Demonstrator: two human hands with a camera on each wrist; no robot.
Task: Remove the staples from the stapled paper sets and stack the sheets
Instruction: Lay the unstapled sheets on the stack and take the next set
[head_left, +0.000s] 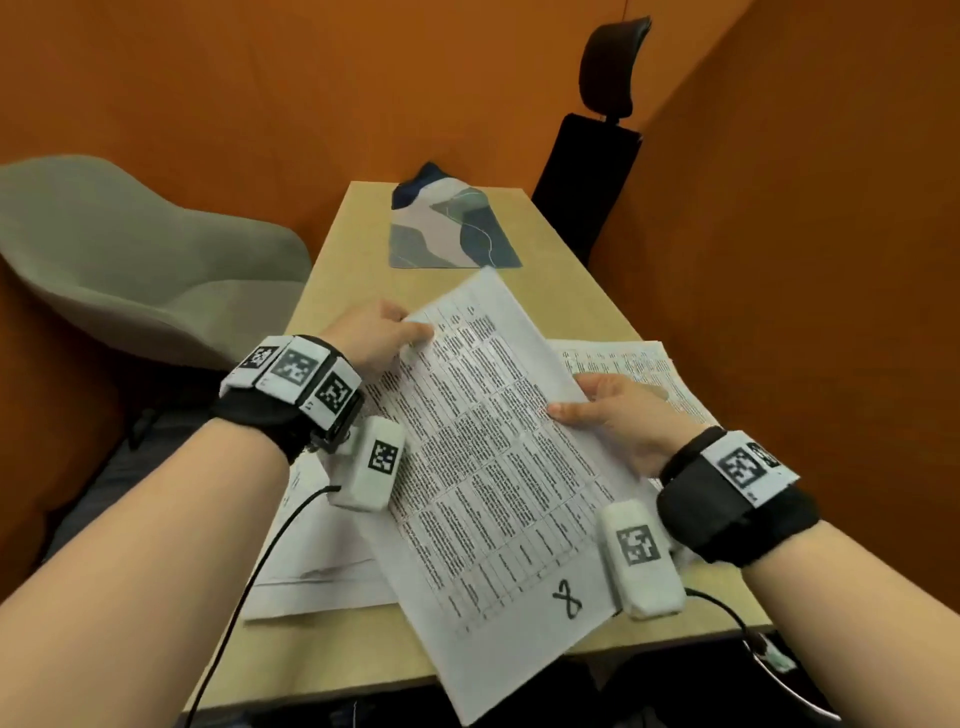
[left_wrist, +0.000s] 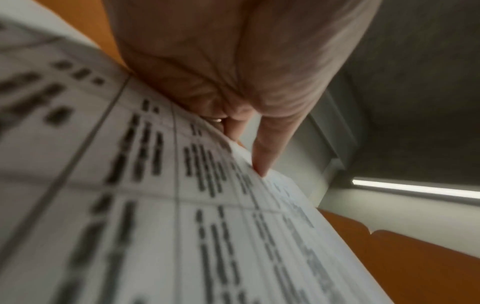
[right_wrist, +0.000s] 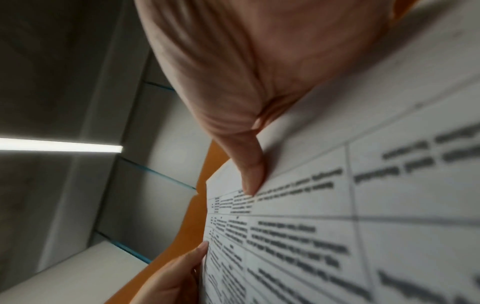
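Note:
A printed paper set (head_left: 498, 467) with a table of text and a handwritten 8 near its bottom edge is held up above the table, tilted. My left hand (head_left: 384, 332) pinches its top left corner, thumb on the front. My right hand (head_left: 608, 410) grips its right edge, thumb lying on the print. In the left wrist view the left hand (left_wrist: 257, 162) pinches the sheet corner (left_wrist: 244, 154). The right wrist view shows my right thumb (right_wrist: 252, 176) pressed on the printed page (right_wrist: 337, 226). No staple can be made out.
More printed sheets lie on the wooden table (head_left: 587, 306): one pile (head_left: 639, 364) at the right under my right hand, another (head_left: 322, 571) at the left front. A patterned mat (head_left: 452, 228) lies at the far end. A grey chair (head_left: 135, 260) stands left, a black chair (head_left: 592, 171) far right.

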